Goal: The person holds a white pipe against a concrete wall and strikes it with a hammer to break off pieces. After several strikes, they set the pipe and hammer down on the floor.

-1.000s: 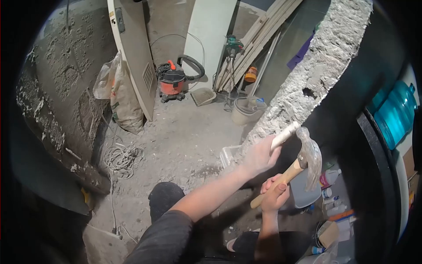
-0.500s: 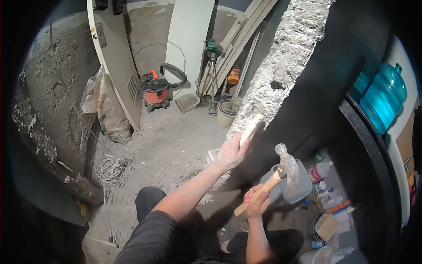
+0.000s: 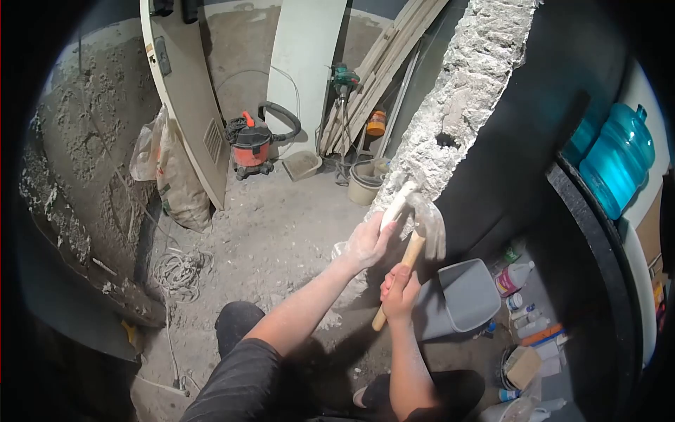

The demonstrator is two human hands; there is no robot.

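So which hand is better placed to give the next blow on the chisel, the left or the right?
The right hand, probably: it grips the wooden handle of the hammer, whose head sits at the chisel. The left hand is occupied holding that chisel against the broken wall edge.

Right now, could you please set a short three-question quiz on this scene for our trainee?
1. True or false: the right hand grips the hammer by its wooden handle.
2. What does the left hand hold against the broken wall edge? A) a pale chisel-like tool B) a paintbrush C) a drill
3. What colour is the shop vacuum body?

Key: 1 true. 2 A. 3 orange-red, with black.
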